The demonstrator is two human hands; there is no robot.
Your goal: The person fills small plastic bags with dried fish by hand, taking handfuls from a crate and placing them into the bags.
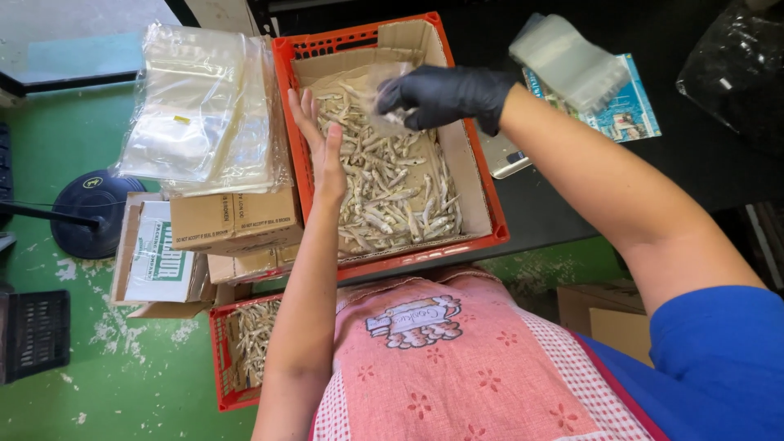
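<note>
crate (482,175): red plastic | bags (196,106): clear shiny plastic | glove (449,94): black, smooth rubber | boxes (233,220): brown cardboard | apron (457,367): pink cloth

Crate (304,122) open above; walls, bag stack (204,106) flank left.

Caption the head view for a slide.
Gloved right hand holds a clear bag over a red crate of dried fish; bare left hand alongside.

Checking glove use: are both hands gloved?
No: the right hand wears a black glove, while the left hand is bare over the dried fish.
</note>
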